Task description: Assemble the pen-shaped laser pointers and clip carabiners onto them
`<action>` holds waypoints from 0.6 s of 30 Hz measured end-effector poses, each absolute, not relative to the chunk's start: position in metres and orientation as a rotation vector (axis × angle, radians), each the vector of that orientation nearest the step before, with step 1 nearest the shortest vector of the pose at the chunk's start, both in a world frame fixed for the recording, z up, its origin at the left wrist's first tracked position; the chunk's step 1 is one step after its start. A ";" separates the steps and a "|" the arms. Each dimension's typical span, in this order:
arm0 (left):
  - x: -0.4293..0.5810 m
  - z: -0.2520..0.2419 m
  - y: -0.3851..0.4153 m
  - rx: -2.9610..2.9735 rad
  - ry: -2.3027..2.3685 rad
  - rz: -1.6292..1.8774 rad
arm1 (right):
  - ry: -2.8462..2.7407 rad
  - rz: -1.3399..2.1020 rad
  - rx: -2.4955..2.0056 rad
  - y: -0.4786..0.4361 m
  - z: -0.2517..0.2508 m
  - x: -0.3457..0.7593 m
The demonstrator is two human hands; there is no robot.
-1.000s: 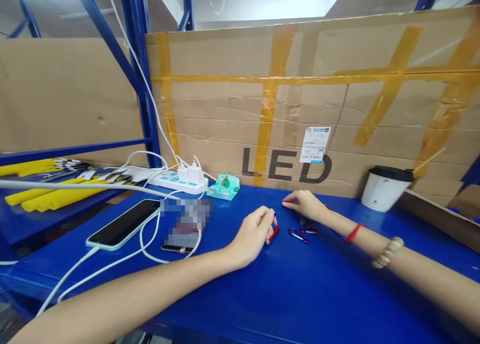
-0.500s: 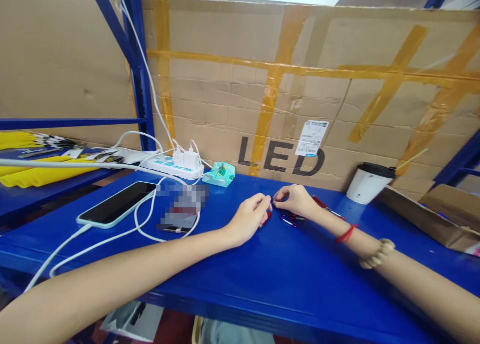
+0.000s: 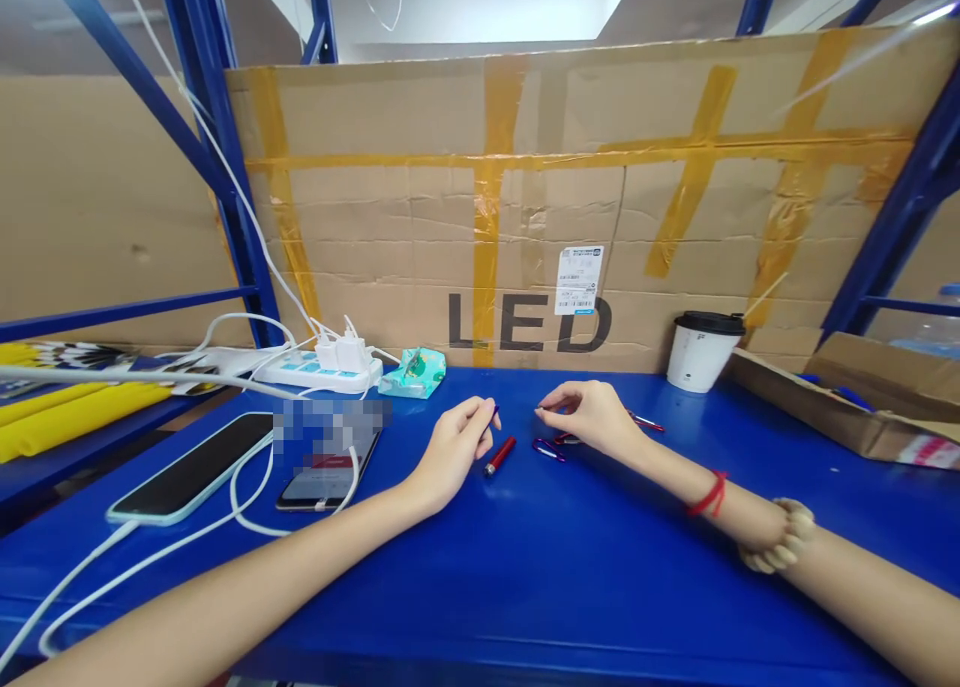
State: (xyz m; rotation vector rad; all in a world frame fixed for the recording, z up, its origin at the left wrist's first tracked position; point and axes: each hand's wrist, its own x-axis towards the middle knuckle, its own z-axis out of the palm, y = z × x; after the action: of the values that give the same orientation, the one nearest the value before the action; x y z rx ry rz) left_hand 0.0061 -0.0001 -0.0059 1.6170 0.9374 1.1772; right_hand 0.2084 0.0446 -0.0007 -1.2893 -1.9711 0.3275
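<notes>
While both forearms stretch across the blue shelf (image 3: 570,567), the left hand (image 3: 454,447) rests near the middle of its surface with the fingers curled, pinching a thin dark piece (image 3: 493,414) between thumb and fingertips; what that piece is cannot be made out. Just beside this hand, toward the right, a red cylinder (image 3: 499,456) lies flat and untouched. The right hand (image 3: 592,415) hovers a little farther toward the back edge, its thumb and forefinger nearly closed on something very small that is too tiny to tell. Under and beside that hand lie several carabiner clips (image 3: 551,449), one purple, others red, touching the shelf. A red string and a bead bracelet circle the right wrist.

Toward the left edge lie two phones (image 3: 191,467) on white cables, with a power strip (image 3: 319,369) and a teal packet (image 3: 412,372) near the back edge. A lidded paper cup (image 3: 694,352) stands at the back right, against the taped cardboard box (image 3: 600,197) marked LED.
</notes>
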 end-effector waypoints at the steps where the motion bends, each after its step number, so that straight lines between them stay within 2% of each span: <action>1: 0.006 -0.006 0.000 1.615 0.941 1.182 | -1.944 0.343 -1.268 0.042 -0.002 0.208; 11: 0.008 -0.004 0.000 1.634 0.998 1.126 | -1.958 0.504 -0.961 0.009 -0.013 0.181; 18: 0.010 -0.003 -0.004 1.623 0.981 1.062 | -1.939 0.504 -0.958 0.011 -0.012 0.181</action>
State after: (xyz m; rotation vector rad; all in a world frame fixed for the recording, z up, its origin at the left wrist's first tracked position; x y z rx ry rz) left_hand 0.0101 -0.0044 -0.0034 1.6233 0.9812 1.0621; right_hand 0.1809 0.0106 -0.0116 -0.9584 -1.9387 0.5040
